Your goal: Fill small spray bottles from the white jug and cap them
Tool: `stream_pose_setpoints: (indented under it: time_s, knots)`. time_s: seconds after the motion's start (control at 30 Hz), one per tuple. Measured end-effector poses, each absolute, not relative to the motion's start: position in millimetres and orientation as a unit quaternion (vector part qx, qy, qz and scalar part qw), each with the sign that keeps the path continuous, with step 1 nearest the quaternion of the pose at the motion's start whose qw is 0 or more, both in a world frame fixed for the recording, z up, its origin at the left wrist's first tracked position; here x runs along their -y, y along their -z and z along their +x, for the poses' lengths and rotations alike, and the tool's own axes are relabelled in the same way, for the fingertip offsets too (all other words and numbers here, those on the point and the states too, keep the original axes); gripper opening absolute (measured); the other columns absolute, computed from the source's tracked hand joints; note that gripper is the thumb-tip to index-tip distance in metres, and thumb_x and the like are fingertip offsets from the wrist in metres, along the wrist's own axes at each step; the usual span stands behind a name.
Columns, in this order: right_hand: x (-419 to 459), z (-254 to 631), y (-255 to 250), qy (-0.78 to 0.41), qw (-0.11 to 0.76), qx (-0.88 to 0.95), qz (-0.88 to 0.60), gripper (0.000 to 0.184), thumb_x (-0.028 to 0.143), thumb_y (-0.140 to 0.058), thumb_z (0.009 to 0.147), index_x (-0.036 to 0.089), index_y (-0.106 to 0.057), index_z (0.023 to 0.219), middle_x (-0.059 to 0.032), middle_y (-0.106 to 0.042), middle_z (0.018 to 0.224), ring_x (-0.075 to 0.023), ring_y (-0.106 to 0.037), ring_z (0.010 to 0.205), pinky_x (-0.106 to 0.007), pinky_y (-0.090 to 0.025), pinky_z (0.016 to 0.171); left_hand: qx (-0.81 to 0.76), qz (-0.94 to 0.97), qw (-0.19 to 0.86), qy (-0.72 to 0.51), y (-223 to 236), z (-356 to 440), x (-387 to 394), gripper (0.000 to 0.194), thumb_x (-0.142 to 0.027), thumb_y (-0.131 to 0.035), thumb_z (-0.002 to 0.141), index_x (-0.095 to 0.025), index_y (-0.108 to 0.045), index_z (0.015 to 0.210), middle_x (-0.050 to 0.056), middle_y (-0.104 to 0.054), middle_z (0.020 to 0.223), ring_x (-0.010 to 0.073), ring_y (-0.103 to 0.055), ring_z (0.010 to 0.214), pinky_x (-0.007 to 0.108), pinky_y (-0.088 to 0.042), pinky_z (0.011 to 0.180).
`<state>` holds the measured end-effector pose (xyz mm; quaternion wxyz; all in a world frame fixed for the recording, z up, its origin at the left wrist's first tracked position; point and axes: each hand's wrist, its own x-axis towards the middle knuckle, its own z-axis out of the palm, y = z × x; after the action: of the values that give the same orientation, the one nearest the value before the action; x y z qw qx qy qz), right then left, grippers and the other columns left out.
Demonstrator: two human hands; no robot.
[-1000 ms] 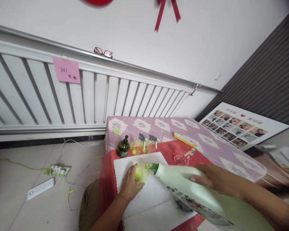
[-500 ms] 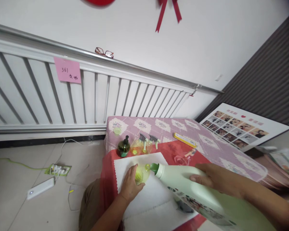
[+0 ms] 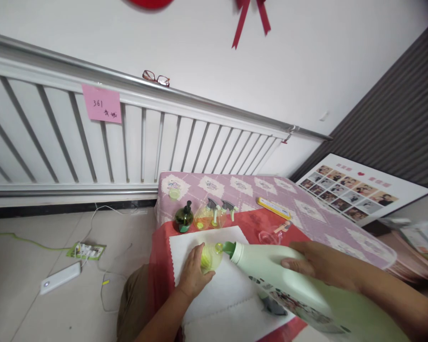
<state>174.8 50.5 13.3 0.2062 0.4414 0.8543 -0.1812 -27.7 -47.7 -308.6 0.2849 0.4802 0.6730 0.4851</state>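
Note:
My left hand [image 3: 194, 274] is wrapped round a small clear bottle [image 3: 211, 257] with yellow-green liquid inside, tilted over a white cloth [image 3: 231, 289]. By its handle, my right hand [image 3: 306, 263] grips a large pale green jug [image 3: 271, 263], tipped on its side. The jug's green spout [image 3: 229, 248] points at the small bottle's mouth; whether they touch, I cannot tell. A dark spray head [image 3: 273, 306] lies on the cloth, partly hidden by the jug. Behind my hands stand a dark green pump bottle [image 3: 184, 218] and two clear spray bottles [image 3: 217, 214] with yellow liquid.
A red cloth [image 3: 248, 223] lies under the white one on the patterned table cover [image 3: 235, 187]. A yellow case [image 3: 274, 208], a clear pink item [image 3: 270, 236] and a small green cup [image 3: 174, 192] are on the table. The radiator [image 3: 139, 142] runs behind; a power strip [image 3: 85, 251] lies on the floor.
Almost nothing differs. Both hands keep the small bottle and the jug in the same pose, and the view has shifted very slightly.

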Motion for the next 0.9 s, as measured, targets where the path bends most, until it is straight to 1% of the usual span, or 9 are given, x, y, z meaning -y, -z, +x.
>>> stream_pose_setpoints:
  time_s: [0.2, 0.3, 0.47, 0.6, 0.77, 0.9]
  knots:
    - [-49.8, 171.9, -14.8, 0.176, 0.196, -0.855, 0.446, 0.053, 0.068, -0.047, 0.083, 0.019, -0.067, 0.09, -0.0084, -0.075, 0.091, -0.0305, -0.069, 0.086, -0.037, -0.051, 0.073, -0.674, 0.484, 0.287, -0.478, 308.1, -28.3, 47.3, 0.085, -0.025, -0.067, 0.068, -0.018, -0.033, 0.146, 0.012, -0.041, 0.15, 0.0279, -0.036, 0.141, 0.042, -0.027, 0.12]
    - [-50.5, 171.8, -14.0, 0.179, 0.197, -0.854, 0.447, 0.054, 0.068, -0.047, 0.083, 0.019, -0.067, 0.09, -0.0091, -0.075, 0.091, -0.0305, -0.069, 0.086, -0.037, -0.051, 0.073, -0.676, 0.485, 0.287, -0.474, 307.3, -28.3, 47.3, 0.086, -0.026, -0.067, 0.068, -0.016, -0.034, 0.146, 0.013, -0.041, 0.151, 0.0283, -0.035, 0.141, 0.041, -0.027, 0.12]
    - [-53.3, 174.9, -10.3, 0.178, 0.203, -0.854, 0.445, 0.059, 0.072, -0.043, 0.084, 0.018, -0.065, 0.093, -0.0112, -0.075, 0.094, -0.0309, -0.068, 0.086, -0.038, -0.05, 0.073, -0.677, 0.481, 0.291, -0.475, 306.4, -28.0, 47.4, 0.086, -0.026, -0.067, 0.067, -0.018, -0.034, 0.146, 0.012, -0.041, 0.151, 0.0276, -0.035, 0.142, 0.04, -0.026, 0.12]
    - [-54.9, 177.2, -8.7, 0.181, 0.204, -0.852, 0.447, 0.058, 0.071, -0.044, 0.084, 0.018, -0.065, 0.096, -0.0103, -0.074, 0.095, -0.0306, -0.068, 0.088, -0.039, -0.05, 0.076, -0.677, 0.484, 0.285, -0.475, 308.1, -28.0, 47.6, 0.086, -0.026, -0.066, 0.068, -0.015, -0.032, 0.147, 0.013, -0.041, 0.151, 0.0266, -0.035, 0.142, 0.039, -0.026, 0.12]
    - [-53.2, 176.0, -10.6, 0.18, 0.196, -0.852, 0.452, 0.055, 0.07, -0.046, 0.084, 0.019, -0.065, 0.09, -0.0095, -0.074, 0.092, -0.0305, -0.068, 0.086, -0.039, -0.05, 0.073, -0.676, 0.481, 0.288, -0.478, 307.7, -27.7, 47.8, 0.087, -0.025, -0.067, 0.068, -0.017, -0.032, 0.147, 0.012, -0.041, 0.151, 0.0269, -0.034, 0.142, 0.04, -0.026, 0.12]
    - [-52.3, 175.8, -10.2, 0.184, 0.192, -0.852, 0.451, 0.055, 0.07, -0.046, 0.084, 0.019, -0.065, 0.091, -0.0098, -0.075, 0.092, -0.0303, -0.068, 0.086, -0.039, -0.049, 0.074, -0.675, 0.475, 0.291, -0.484, 304.9, -27.5, 48.5, 0.086, -0.024, -0.068, 0.067, -0.02, -0.034, 0.146, 0.011, -0.041, 0.151, 0.0272, -0.035, 0.142, 0.042, -0.027, 0.12]
